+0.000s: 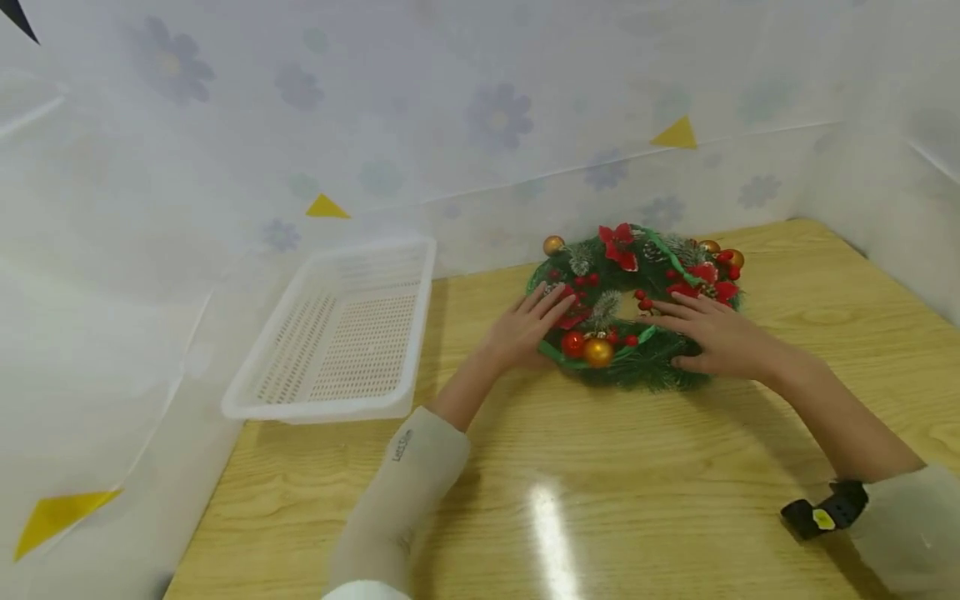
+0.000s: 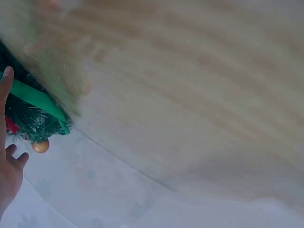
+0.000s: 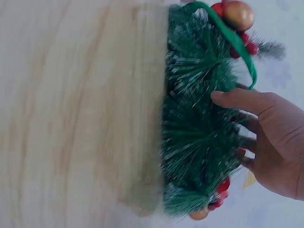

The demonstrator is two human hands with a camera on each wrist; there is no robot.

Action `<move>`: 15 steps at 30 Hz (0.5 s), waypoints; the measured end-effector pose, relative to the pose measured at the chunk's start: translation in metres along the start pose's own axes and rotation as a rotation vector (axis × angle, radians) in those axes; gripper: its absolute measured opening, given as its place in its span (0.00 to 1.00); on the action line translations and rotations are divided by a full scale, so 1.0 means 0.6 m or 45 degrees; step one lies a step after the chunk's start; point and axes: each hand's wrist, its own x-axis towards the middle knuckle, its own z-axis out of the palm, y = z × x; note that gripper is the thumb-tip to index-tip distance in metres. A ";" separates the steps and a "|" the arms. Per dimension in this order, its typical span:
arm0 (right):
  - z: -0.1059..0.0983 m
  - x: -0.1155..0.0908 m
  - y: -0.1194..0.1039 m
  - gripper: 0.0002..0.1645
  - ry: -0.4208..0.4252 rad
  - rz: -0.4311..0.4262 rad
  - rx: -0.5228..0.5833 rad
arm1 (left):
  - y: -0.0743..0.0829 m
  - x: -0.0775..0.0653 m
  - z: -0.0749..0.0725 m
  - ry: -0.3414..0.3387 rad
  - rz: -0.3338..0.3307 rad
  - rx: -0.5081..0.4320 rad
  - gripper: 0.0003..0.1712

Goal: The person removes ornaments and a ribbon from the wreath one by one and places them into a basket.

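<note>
A green Christmas wreath (image 1: 645,371) lies on the table, decked with red flowers (image 1: 618,247), red berries and gold balls (image 1: 598,352). A green ribbon (image 2: 35,99) winds round it. My left hand (image 1: 528,329) rests on the wreath's left side, fingers spread over a red flower. On the right side, my right hand (image 1: 720,337) touches the wreath with fingers extended toward its middle. In the right wrist view, the thumb (image 3: 237,99) lies along the outer needles, while the other fingers reach over the top and are partly hidden. Only part of the left hand (image 2: 10,178) shows in the left wrist view.
A white perforated plastic basket (image 1: 408,367) stands on the wooden table (image 1: 487,500), left of the wreath. Behind the table hangs a pale flowered sheet (image 1: 420,108) with yellow triangles on it. A black strap (image 1: 828,508) circles the right forearm.
</note>
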 end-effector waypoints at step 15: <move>0.015 0.012 -0.070 0.47 -0.008 0.310 -0.284 | -0.022 0.031 0.015 0.011 0.145 -0.074 0.58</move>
